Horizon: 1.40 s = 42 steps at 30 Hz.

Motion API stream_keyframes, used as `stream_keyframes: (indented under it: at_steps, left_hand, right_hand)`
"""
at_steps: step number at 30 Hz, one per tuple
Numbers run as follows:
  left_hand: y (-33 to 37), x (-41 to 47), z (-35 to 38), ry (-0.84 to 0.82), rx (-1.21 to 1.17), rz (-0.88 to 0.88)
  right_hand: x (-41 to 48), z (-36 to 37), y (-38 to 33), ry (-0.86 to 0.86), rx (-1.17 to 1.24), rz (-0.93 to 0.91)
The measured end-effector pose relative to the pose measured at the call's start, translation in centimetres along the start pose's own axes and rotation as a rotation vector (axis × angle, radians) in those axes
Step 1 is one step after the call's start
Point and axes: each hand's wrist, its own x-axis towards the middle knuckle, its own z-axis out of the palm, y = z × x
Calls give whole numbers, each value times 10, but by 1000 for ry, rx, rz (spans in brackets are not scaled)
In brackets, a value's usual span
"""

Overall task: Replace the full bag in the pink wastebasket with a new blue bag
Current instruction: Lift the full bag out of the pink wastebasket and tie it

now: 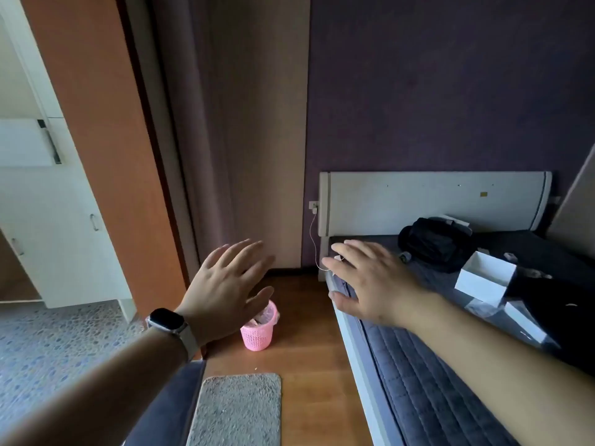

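A person is holding both hands out in front of the body, palms down and in the air. The left hand (225, 291) is spreading its fingers straight and grasping nothing; a dark-faced smartwatch on a pale band (169, 320) is sitting on its wrist. The right hand (373, 284) is also stretching out with relaxed, released fingers, hovering over the near corner of the bed with the grey quilted mattress (418, 365).

The small pink plastic mesh wastebasket (257, 334) is standing upright on the brown wooden floor (306, 349), between the orange-brown door panel and the bed's white side rail, and the left hand's thumb is partly covering its rim in this view. A crumpled clear plastic bag (266, 313) is lining it and showing above the rim; what is filling it is too small to tell.

A grey fluffy rectangular rug (236, 410) is lying on the floor nearer the camera. On the bed, a black fabric bag (434, 243) is resting near the white headboard (434, 201), with an open white cardboard box (486, 278) beside it. A thin white cable (314, 239) is hanging from the wall socket by the headboard.
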Motion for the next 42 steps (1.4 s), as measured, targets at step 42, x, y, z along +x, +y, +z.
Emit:
stream_keyframes:
  at_steps: [42]
  left_hand:
    - [-142, 452, 305, 3, -18, -116]
  right_hand:
    - [354, 318, 357, 13, 201, -109]
